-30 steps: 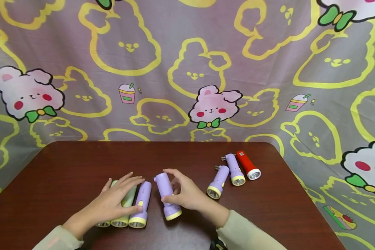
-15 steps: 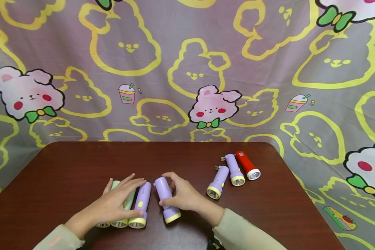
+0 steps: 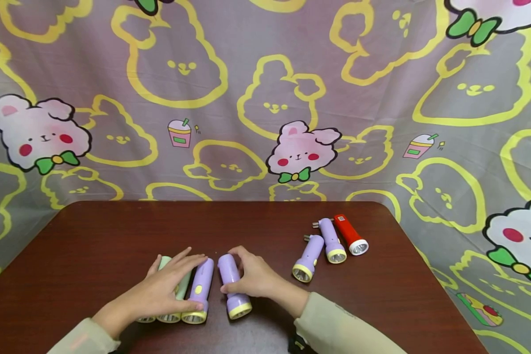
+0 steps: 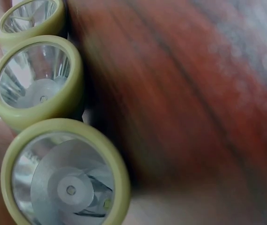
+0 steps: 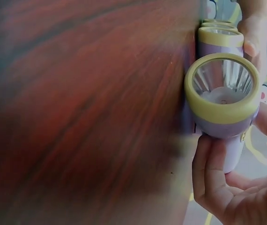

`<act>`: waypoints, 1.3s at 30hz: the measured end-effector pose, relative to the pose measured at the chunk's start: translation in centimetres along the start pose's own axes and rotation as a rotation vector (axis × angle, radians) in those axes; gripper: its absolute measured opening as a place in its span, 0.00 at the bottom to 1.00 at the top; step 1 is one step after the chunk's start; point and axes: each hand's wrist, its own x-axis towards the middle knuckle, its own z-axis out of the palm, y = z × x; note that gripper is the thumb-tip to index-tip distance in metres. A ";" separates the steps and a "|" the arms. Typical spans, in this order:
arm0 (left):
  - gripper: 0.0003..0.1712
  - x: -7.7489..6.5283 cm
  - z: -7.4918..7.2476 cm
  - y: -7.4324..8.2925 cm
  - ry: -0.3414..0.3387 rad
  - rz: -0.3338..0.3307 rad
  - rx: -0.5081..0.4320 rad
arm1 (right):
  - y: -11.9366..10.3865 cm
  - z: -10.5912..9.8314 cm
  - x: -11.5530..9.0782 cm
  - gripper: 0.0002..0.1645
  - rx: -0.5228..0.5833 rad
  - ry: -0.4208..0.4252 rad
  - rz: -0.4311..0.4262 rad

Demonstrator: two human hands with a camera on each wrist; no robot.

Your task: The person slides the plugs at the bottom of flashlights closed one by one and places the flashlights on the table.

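A purple flashlight [image 3: 227, 268] with a yellow head is gripped by my right hand [image 3: 256, 278], thumb on one side and fingers on the other. In the right wrist view its lens end [image 5: 222, 112] faces the camera, close to the tabletop. Left of it, another purple flashlight [image 3: 203, 275] lies beside a green flashlight [image 3: 169, 317] and a third flashlight [image 3: 146, 319], mostly hidden under my hand. My left hand [image 3: 146, 297] lies over this row with its fingers extended, thumb at the purple flashlight's head. The left wrist view shows three lens ends [image 4: 35, 79] side by side.
Two purple flashlights [image 3: 308, 258] [image 3: 332, 241] with plug prongs out and a red flashlight [image 3: 348, 233] with a white head lie at the right on the brown table [image 3: 115, 226]. A patterned curtain [image 3: 230, 113] hangs behind the table.
My right hand has lowered the purple flashlight and moved it slightly left, towards the row, bringing it nearly parallel to its neighbour. My left hand has hardly moved.
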 end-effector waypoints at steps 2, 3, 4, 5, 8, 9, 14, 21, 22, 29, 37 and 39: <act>0.57 0.0 0.0 0.0 -0.001 0.000 0.001 | 0.0 0.2 0.1 0.45 -0.001 0.004 0.006; 0.57 0.0 0.0 0.0 -0.004 -0.001 0.001 | 0.0 0.2 0.2 0.44 -0.001 0.006 0.009; 0.57 0.0 0.0 0.0 -0.006 -0.002 0.002 | -0.1 0.3 0.2 0.44 -0.003 0.008 0.011; 0.57 0.0 0.0 0.0 -0.007 -0.002 0.002 | -0.1 0.3 0.2 0.44 -0.005 0.008 0.015; 0.56 -0.1 -0.1 0.0 -0.012 -0.004 0.004 | -0.2 0.4 0.3 0.44 -0.009 0.003 0.025; 0.56 -0.1 -0.1 0.0 -0.014 -0.004 0.004 | -0.3 0.5 0.3 0.44 -0.009 -0.001 0.030; 0.57 -0.1 -0.1 -0.1 -0.019 -0.006 0.000 | -0.3 0.8 0.4 0.45 -0.021 -0.017 0.051; 0.56 -0.1 -0.1 -0.1 -0.031 -0.015 -0.036 | -0.2 0.8 0.6 0.45 -0.011 -0.037 0.027; 0.56 -0.1 -0.1 -0.1 -0.033 -0.017 -0.041 | -0.2 0.8 0.6 0.45 0.001 -0.045 0.022; 0.56 0.0 0.0 -0.2 -0.042 -0.028 -0.051 | -0.3 0.6 0.6 0.42 0.231 -0.123 0.044; 0.56 0.0 -0.1 -0.1 -0.054 -0.032 -0.049 | -0.3 0.7 0.5 0.39 0.268 -0.097 0.088; 0.56 0.0 -0.2 -0.1 -0.053 -0.030 -0.045 | -0.4 0.8 0.4 0.39 0.265 -0.084 0.098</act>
